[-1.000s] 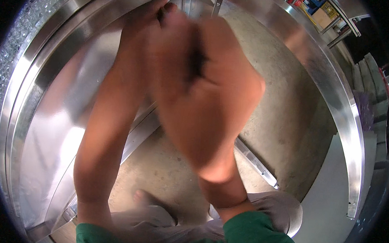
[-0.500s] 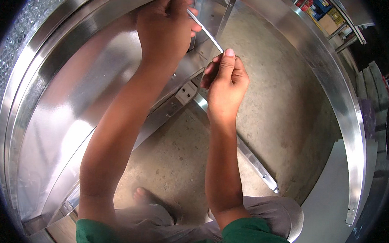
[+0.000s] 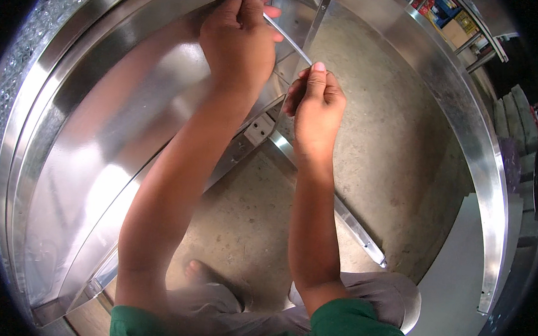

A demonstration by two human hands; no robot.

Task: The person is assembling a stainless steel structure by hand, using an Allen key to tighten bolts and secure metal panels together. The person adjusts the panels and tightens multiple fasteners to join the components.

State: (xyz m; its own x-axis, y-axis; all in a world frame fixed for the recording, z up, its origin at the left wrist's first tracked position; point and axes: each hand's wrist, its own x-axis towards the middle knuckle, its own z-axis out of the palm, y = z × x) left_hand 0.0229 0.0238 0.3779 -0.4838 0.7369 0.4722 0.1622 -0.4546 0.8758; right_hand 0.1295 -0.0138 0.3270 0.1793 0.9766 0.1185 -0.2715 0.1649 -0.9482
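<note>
Spanning the gap between both hands: a thin metal strip (image 3: 288,41), slim and silvery, running on a slant from upper left to lower right, held up near the top middle of the view above the metal frame.
Left hand (image 3: 241,37): closed round the upper end of the thin metal strip, fingers curled over it, thumb tip showing just past the strip.
Right hand (image 3: 315,104): lower and to the right of the left hand, thumb and fingertips pinching the lower end of the strip; the rest of the fingers are folded in.
Grip detail: how far the strip runs inside either fist is hidden, so its true ends cannot be told.
Bracket (image 3: 260,130): a small pale plate with holes, just below the right hand, sitting where the angled metal bars meet.
Metal bar (image 3: 353,223): a long shiny rail lying on the floor, running from the bracket down to the lower right.
Curved metal wall (image 3: 96,142): a broad polished sheet sweeping round the left side, reflecting the left forearm.
Outer rim (image 3: 485,171): a bright curved band closing the right side.
Floor (image 3: 390,131): rough grey concrete inside the ring.
Foot (image 3: 201,273): bare, on the concrete beneath the left forearm, seemingly the person's own.
</note>
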